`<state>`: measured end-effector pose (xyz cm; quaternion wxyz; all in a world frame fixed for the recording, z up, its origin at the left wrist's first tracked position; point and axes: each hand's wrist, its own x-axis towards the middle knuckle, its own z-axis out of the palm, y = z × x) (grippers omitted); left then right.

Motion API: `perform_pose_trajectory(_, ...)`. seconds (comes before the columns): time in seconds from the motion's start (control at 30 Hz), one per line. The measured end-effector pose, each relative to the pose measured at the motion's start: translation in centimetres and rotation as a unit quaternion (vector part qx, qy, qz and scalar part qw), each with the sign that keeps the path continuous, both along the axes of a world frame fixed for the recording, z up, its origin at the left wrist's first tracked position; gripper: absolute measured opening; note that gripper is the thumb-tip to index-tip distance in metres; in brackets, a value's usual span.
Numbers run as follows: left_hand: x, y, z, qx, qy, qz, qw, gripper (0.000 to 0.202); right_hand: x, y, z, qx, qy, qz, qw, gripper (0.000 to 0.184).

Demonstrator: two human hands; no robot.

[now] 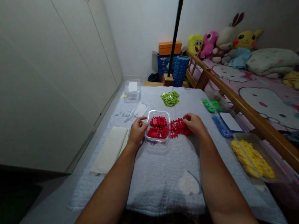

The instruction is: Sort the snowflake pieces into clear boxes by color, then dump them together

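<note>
A clear plastic container [157,141] with red interlocking plastic pieces [158,121] in it stands in the middle of the cloth-covered table. My left hand [137,130] grips its left rim between thumb and fingers. Just right of the container lies a loose pile of red plastic pieces [176,126]. At the pile's right side, my right hand [193,122] has its fingers closed on a red piece, mostly hidden by the fingertips. Beyond them sits a heap of light green plastic pieces [170,98].
Along the right edge are containers with green [210,105], blue [221,126] and yellow pieces [252,157]. A folded cream cloth [109,149] lies left; a clear lidded box [133,94] stands far left. A wooden bed rail [241,100] borders the right side.
</note>
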<state>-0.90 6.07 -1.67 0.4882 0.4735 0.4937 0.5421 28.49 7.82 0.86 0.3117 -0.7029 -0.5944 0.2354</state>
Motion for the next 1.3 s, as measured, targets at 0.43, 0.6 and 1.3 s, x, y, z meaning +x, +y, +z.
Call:
perform_pose_trajectory(0.43, 0.0, 0.0, 0.1, -0.002, -0.011, 0.004, 1.0, 0.043, -1.6, -0.4, 1.9, 0.203, 0.112, -0.143, 0.962, 0.014)
perform_pose_trajectory(0.6, 0.0, -0.1, 0.2, -0.003, -0.009, 0.003, 1.0, 0.043, -6.3, -1.2, 1.9, 0.179, 0.196, -0.013, 0.964, 0.016)
perform_pose_trajectory(1.3, 0.0, -0.1, 0.0, -0.013, -0.011, 0.005, 1.0, 0.047, -8.1, -2.3, 1.7, 0.135, -0.096, 0.126, 0.978, 0.018)
